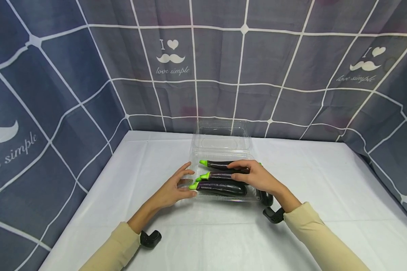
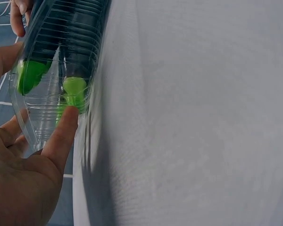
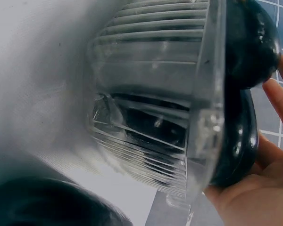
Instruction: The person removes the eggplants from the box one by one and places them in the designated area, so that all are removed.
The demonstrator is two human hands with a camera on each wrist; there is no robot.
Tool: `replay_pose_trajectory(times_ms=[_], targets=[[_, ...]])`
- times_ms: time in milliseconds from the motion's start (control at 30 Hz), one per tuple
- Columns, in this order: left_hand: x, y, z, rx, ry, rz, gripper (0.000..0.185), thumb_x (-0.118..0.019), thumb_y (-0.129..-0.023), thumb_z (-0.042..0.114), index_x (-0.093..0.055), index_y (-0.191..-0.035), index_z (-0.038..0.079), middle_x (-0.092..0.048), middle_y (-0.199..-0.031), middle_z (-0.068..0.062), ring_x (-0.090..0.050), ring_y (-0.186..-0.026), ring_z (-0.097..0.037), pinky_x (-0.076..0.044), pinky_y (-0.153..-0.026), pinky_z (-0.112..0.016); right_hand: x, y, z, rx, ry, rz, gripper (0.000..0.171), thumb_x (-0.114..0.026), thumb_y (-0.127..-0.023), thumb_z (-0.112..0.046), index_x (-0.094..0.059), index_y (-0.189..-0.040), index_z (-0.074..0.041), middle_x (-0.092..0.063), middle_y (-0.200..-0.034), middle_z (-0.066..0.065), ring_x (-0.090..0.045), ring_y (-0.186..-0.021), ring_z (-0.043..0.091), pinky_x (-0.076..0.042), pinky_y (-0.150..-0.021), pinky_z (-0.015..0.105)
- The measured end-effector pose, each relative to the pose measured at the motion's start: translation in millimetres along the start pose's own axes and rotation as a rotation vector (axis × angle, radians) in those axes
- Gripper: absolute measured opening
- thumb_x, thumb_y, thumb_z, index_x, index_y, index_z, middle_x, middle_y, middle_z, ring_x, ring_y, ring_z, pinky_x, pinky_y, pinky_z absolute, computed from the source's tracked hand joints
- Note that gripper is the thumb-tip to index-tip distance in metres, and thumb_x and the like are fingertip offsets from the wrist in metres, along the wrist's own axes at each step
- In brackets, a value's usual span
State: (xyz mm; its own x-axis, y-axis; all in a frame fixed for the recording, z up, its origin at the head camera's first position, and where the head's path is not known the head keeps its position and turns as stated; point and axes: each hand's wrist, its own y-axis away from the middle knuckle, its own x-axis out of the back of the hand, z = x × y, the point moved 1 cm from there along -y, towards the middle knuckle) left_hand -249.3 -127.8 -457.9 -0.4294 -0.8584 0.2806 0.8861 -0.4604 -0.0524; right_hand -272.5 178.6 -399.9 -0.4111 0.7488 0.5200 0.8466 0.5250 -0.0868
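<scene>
Plain beige sleeves are worn, the left sleeve (image 1: 112,246) and the right sleeve (image 1: 320,235) being lightly creased and ended at the wrists. A small, matte black device with a notched, rounded outline is worn at the left wrist (image 1: 150,239), and its match at the right (image 1: 273,215). The left hand (image 1: 174,187) and right hand (image 1: 256,175) are left bare.

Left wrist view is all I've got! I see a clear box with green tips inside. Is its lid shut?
Observer: No, the lid is open, on the far side of the box.
Operator: What's happening at the other end?
Observer: The right hand bends over the eggplants.
Operator: Any fun pictures anywhere?
Observer: Yes, white mustaches on the cloth behind.
</scene>
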Motion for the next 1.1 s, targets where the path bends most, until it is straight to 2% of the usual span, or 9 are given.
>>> replay_pose_trajectory(times_ms=[267, 300, 367, 433, 533, 667, 767, 900, 1100], targets=[[-0.4, 0.0, -0.3, 0.0, 0.0, -0.001, 0.066, -0.078, -0.086, 0.013, -0.044, -0.141, 0.001, -0.008, -0.164, -0.002, -0.041, -0.132, -0.041, -0.044, -0.103, -0.048, -2.3, -1.8, 2.2, 0.024, 0.052, -0.08, 0.033, -0.065, -0.093, -0.013, -0.068, -0.126, -0.013, -0.063, -0.13, 0.004, -0.054, -0.123, 0.022, -0.045, -0.098, 0.043], [-0.5, -0.1, -0.6, -0.001, -0.003, 0.0, 0.066, -0.078, -0.086, 0.012, -0.044, -0.141, 0.001, -0.008, -0.164, -0.002, -0.041, -0.132, -0.041, -0.044, -0.102, -0.048, -2.6, -1.9, 2.5, 0.028, 0.058, -0.094, 0.034, -0.063, -0.093, -0.011, -0.068, -0.127, -0.012, -0.063, -0.13, 0.004, -0.055, -0.12, 0.019, -0.045, -0.097, 0.042], [-0.7, -0.5, -1.2, -0.003, -0.005, 0.001, 0.066, -0.078, -0.086, 0.013, -0.044, -0.141, 0.001, -0.008, -0.164, -0.002, -0.041, -0.132, -0.041, -0.044, -0.102, -0.048, -2.8, -1.8, 3.6, 0.031, 0.065, -0.116, 0.035, -0.061, -0.094, -0.009, -0.067, -0.128, -0.011, -0.063, -0.128, 0.006, -0.06, -0.092, 0.014, -0.048, -0.087, 0.037], [-0.8, -1.1, -1.7, -0.005, -0.006, 0.001, 0.066, -0.078, -0.086, 0.013, -0.044, -0.141, 0.001, -0.008, -0.164, -0.002, -0.041, -0.132, -0.042, -0.045, -0.102, -0.048, -2.6, -2.1, 5.2, 0.03, 0.069, -0.131, 0.036, -0.059, -0.094, -0.006, -0.066, -0.129, -0.01, -0.064, -0.124, 0.007, -0.05, -0.066, 0.009, -0.045, -0.076, 0.032], [-0.6, -1.5, -1.9, -0.007, -0.008, -0.001, 0.067, -0.078, -0.085, 0.013, -0.044, -0.141, 0.001, -0.009, -0.164, -0.002, -0.04, -0.132, -0.042, -0.044, -0.102, -0.048, -2.3, -3.2, 6.3, 0.022, 0.071, -0.152, 0.037, -0.056, -0.095, -0.003, -0.064, -0.131, -0.007, -0.064, -0.109, 0.008, -0.026, -0.049, 0.007, -0.04, -0.066, 0.029], [-0.1, -1.4, -1.9, -0.009, -0.008, -0.004, 0.068, -0.078, -0.085, 0.014, -0.043, -0.142, 0.0, -0.008, -0.164, -0.002, -0.04, -0.133, -0.042, -0.044, -0.102, -0.048, -2.1, -5.3, 4.3, 0.006, 0.074, -0.195, 0.038, -0.053, -0.095, -0.001, -0.063, -0.132, -0.005, -0.055, -0.085, 0.004, -0.026, -0.048, 0.007, -0.039, -0.064, 0.028], [-0.1, -1.1, -1.7, -0.011, -0.006, -0.002, 0.068, -0.079, -0.085, 0.015, -0.043, -0.141, 0.0, -0.008, -0.164, -0.002, -0.04, -0.132, -0.042, -0.045, -0.102, -0.048, -2.0, -7.0, 2.8, 0.008, 0.074, -0.221, 0.039, -0.052, -0.095, -0.001, -0.062, -0.132, -0.004, -0.059, -0.092, 0.007, -0.026, -0.048, 0.007, -0.04, -0.068, 0.03], [-0.3, -0.3, -0.9, -0.009, -0.01, 0.002, 0.068, -0.079, -0.085, 0.014, -0.043, -0.141, 0.0, -0.008, -0.164, -0.003, -0.041, -0.132, -0.042, -0.045, -0.101, -0.047, -2.7, -7.9, 2.7, 0.023, 0.074, -0.233, 0.039, -0.052, -0.095, 0.0, -0.062, -0.132, -0.004, -0.061, -0.119, 0.011, -0.028, -0.051, 0.007, -0.042, -0.077, 0.034], [-0.3, 0.0, 0.3, -0.005, -0.015, 0.002, 0.067, -0.079, -0.085, 0.015, -0.044, -0.141, 0.001, -0.008, -0.164, -0.002, -0.042, -0.131, -0.04, -0.046, -0.101, -0.047, -2.5, -6.3, 4.2, 0.006, 0.055, -0.232, 0.039, -0.052, -0.096, 0.0, -0.061, -0.134, -0.004, -0.051, -0.082, 0.002, -0.027, -0.049, 0.008, -0.042, -0.077, 0.036]])
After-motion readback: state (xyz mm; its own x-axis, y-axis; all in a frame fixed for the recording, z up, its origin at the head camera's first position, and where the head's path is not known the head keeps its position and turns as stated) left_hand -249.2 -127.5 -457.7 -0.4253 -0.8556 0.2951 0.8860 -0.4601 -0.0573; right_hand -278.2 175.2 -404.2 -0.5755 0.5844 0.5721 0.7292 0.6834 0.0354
